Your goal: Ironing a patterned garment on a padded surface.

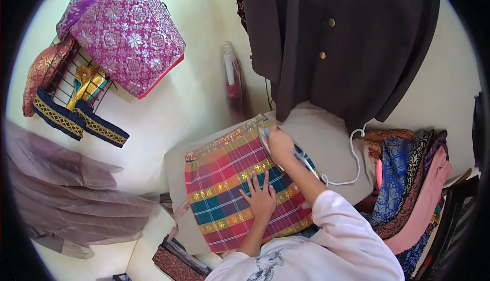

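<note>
A plaid skirt (214, 171) in red, green, orange and dark blue, with gold motifs, lies spread on a beige padded surface (332, 133). Its gathered gold waistband points away from me. My left hand (260, 197) rests flat on the middle of the cloth, fingers spread. Near the waistband's right end, my right hand (280, 145) is closed around the handle of an iron (264, 136). My hand and forearm cover most of the iron. A white cord (357, 163) curls away to its right.
A dark jacket (352, 46) with gold buttons hangs over the far right side. Folded patterned fabrics (393, 179) are stacked at right. A magenta and silver cloth (130, 36) hangs by a wire rack (64, 79) at upper left. Sheer mauve fabric (71, 194) drapes at left.
</note>
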`<state>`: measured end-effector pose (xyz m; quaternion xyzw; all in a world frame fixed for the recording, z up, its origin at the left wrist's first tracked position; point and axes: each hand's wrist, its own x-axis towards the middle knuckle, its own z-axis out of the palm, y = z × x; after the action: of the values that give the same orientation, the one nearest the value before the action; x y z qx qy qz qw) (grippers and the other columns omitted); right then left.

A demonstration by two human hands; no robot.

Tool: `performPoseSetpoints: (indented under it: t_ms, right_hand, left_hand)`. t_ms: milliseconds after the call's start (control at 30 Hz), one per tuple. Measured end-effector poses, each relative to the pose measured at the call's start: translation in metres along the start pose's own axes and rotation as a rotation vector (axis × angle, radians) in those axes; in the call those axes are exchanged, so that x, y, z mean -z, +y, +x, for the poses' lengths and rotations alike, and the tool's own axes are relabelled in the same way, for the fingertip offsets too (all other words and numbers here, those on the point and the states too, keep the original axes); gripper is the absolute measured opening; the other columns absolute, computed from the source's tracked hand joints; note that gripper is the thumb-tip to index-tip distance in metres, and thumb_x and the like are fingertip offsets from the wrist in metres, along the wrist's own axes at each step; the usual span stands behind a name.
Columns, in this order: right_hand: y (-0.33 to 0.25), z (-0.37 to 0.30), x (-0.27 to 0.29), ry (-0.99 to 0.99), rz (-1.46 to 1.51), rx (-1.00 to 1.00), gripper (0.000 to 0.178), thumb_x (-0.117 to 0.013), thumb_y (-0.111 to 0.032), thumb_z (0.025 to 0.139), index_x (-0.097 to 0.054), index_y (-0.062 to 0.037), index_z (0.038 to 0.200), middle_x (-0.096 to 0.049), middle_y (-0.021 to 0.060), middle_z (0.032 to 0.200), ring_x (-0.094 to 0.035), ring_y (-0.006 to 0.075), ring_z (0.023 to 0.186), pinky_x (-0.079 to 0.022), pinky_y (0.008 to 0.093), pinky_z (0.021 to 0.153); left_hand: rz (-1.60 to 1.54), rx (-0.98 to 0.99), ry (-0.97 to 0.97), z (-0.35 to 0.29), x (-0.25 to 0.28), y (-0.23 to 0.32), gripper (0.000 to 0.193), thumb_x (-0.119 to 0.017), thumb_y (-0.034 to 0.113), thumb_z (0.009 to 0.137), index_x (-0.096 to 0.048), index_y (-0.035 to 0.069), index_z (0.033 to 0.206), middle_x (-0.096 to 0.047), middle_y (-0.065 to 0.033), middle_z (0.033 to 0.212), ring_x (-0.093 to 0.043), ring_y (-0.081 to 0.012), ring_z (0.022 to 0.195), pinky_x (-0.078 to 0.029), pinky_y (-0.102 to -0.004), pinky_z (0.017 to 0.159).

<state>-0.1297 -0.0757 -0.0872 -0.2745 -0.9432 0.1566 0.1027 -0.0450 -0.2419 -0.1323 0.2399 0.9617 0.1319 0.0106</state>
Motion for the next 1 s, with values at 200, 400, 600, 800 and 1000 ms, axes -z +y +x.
performPoseSetpoints:
  t_ms: [200,400,600,800,1000]
  right_hand:
    - [0.006,-0.016,0.014,0.056,0.084,0.068,0.022,-0.056,-0.019,0.082,-0.052,-0.0002,0.092,-0.065,0.0189,0.072,-0.066,0.0331,0.065,-0.053,0.0429,0.058]
    - [0.051,-0.134,0.066,-0.202,0.091,-0.125,0.033,-0.060,-0.029,0.082,-0.048,-0.0026,0.097,-0.062,0.0216,0.072,-0.062,0.0398,0.068,-0.048,0.0488,0.059]
    - [0.051,-0.129,0.066,-0.224,0.067,-0.122,0.034,-0.060,-0.028,0.082,-0.047,-0.0018,0.099,-0.062,0.0213,0.071,-0.062,0.0397,0.067,-0.049,0.0474,0.059]
    - [0.024,-0.005,0.010,0.040,0.042,0.019,0.015,-0.050,-0.013,0.085,-0.048,-0.0013,0.094,-0.064,0.0206,0.074,-0.065,0.0373,0.071,-0.053,0.0445,0.063]
    - [0.018,0.026,0.009,0.037,0.097,-0.075,0.015,-0.051,-0.011,0.082,-0.051,-0.0004,0.093,-0.064,0.0223,0.076,-0.065,0.0377,0.075,-0.053,0.0441,0.065]
  left_hand:
    - [-0.024,0.012,0.021,0.003,0.003,-0.003,0.051,-0.040,0.030,0.089,-0.034,0.029,0.140,-0.021,-0.0088,0.149,-0.019,-0.0337,0.136,-0.009,-0.0659,0.103]
    - [-0.043,0.017,0.020,0.002,0.002,-0.012,0.051,-0.040,0.030,0.090,-0.033,0.028,0.140,-0.020,-0.0087,0.149,-0.019,-0.0340,0.136,-0.009,-0.0659,0.102]
    - [-0.016,0.020,0.016,-0.001,-0.001,-0.011,0.051,-0.040,0.030,0.090,-0.032,0.027,0.141,-0.019,-0.0094,0.150,-0.019,-0.0344,0.136,-0.009,-0.0659,0.102]
    - [0.004,0.005,0.006,0.000,0.000,-0.002,0.052,-0.040,0.029,0.090,-0.031,0.027,0.141,-0.019,-0.0100,0.150,-0.019,-0.0346,0.136,-0.010,-0.0658,0.102]
    - [-0.015,-0.010,0.013,0.003,-0.001,0.001,0.053,-0.041,0.029,0.090,-0.030,0.027,0.142,-0.019,-0.0096,0.150,-0.020,-0.0344,0.136,-0.011,-0.0658,0.103]
